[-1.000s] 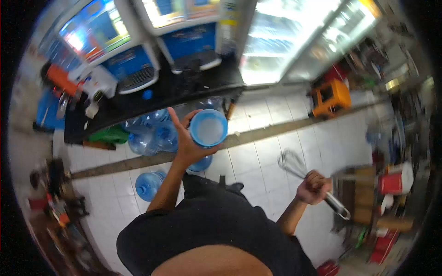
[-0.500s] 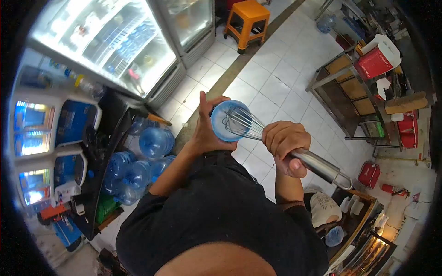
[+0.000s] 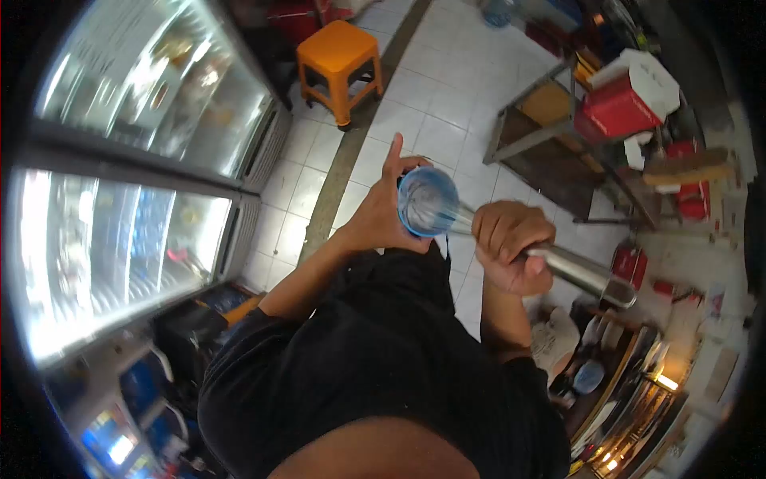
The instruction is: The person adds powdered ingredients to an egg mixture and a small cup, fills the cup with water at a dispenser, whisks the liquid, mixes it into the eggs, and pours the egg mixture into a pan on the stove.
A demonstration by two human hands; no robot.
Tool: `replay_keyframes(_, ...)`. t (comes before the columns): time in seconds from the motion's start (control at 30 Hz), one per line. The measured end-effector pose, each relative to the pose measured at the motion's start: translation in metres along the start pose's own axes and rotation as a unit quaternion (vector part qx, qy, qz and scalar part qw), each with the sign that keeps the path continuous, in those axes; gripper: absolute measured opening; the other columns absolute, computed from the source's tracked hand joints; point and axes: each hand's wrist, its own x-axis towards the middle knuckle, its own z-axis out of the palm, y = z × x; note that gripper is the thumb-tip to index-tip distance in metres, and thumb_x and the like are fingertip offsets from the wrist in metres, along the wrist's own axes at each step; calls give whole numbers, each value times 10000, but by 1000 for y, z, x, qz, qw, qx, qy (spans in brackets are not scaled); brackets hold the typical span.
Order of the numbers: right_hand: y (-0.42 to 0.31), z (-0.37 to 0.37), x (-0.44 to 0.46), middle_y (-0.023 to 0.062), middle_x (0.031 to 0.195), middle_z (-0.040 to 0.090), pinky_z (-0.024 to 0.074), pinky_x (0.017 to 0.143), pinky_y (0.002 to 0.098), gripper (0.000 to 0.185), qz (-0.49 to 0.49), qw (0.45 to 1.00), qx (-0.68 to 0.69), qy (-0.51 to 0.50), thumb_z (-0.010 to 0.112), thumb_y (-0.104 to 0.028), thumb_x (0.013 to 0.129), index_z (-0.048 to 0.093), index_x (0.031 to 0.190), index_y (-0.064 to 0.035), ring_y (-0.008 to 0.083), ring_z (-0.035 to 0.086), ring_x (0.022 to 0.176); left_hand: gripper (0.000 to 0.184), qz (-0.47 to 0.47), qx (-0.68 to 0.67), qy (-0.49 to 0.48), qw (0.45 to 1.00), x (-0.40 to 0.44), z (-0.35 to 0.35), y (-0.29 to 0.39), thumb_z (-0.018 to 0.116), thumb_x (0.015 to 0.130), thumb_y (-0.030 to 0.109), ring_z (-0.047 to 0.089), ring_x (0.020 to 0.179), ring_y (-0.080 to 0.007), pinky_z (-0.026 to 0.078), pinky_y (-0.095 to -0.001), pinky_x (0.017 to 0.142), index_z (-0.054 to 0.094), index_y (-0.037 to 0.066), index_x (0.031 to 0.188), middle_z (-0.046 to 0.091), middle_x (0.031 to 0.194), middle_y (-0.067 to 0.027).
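My left hand [image 3: 381,209] is wrapped round the side of a blue cup [image 3: 427,201], its thumb sticking up. Something pale and whitish shows inside the cup, but the wires blur it. In my right hand [image 3: 511,243] is the steel handle of a whisk [image 3: 578,271]. The wire end of the whisk reaches down into the cup's mouth. Both hands are in front of my chest, the right one just beside the cup.
Lit glass-door fridges [image 3: 120,247] stand at the left. An orange stool [image 3: 339,60] is on the tiled floor ahead. A metal rack [image 3: 542,128] with a red and white box [image 3: 626,100] stands at the right. A lit counter [image 3: 606,399] is at the lower right.
The whisk has come from out at the right into the cup. The view has turned to the right, so fridges and stool now lie further left.
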Motion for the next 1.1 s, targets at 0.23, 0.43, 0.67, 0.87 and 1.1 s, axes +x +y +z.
replay_keyframes(0.23, 38, -126, 110, 30, 416, 374, 279, 372, 300, 413, -69, 994, -75, -28, 543, -352, 876, 484, 596, -54, 134, 323, 340, 1412, 71, 8, -41, 997, 184, 27, -90, 854, 470, 190, 530, 1087, -296, 417, -387, 962, -160, 50, 1444, 483, 1178, -179)
replay_keyframes(0.43, 66, -264, 217, 17, 419, 414, 318, 379, 312, 496, -62, 990, -81, 96, 591, -418, 869, 464, 532, -78, 154, 360, 327, 1423, 52, 19, -32, 998, 342, 57, -163, 865, 477, 215, 534, 1082, -287, 415, -386, 971, -168, 52, 1441, 485, 1182, -179)
replay_keyframes(0.67, 131, -396, 342, 69, 621, 567, 408, 486, 325, 348, -107, 985, -133, -2, 647, -347, 830, 546, 665, -57, 216, 511, 501, 1011, -161, 60, -87, 981, 472, 63, -256, 923, 479, 333, 499, 1122, -246, 439, -389, 953, 396, 20, 1283, 483, 1239, -111)
replay_keyframes(0.87, 166, -499, 441, 99, 575, 560, 389, 469, 349, 319, -151, 954, -226, 123, 655, -281, 792, 533, 609, -49, 247, 508, 479, 977, -64, 66, -49, 995, 627, 115, -348, 805, 639, 410, 544, 1077, -305, 412, -479, 979, 271, 58, 1377, 504, 1196, -157)
replay_keyframes(1.1, 205, -619, 579, 113, 605, 589, 408, 479, 330, 251, -216, 901, -340, 163, 703, -225, 650, 565, 669, -16, 251, 542, 477, 1147, 55, -11, -88, 995, 837, 154, -410, 802, 621, 448, 407, 1174, -311, 325, -481, 1025, 89, 66, 1435, 362, 1276, -178)
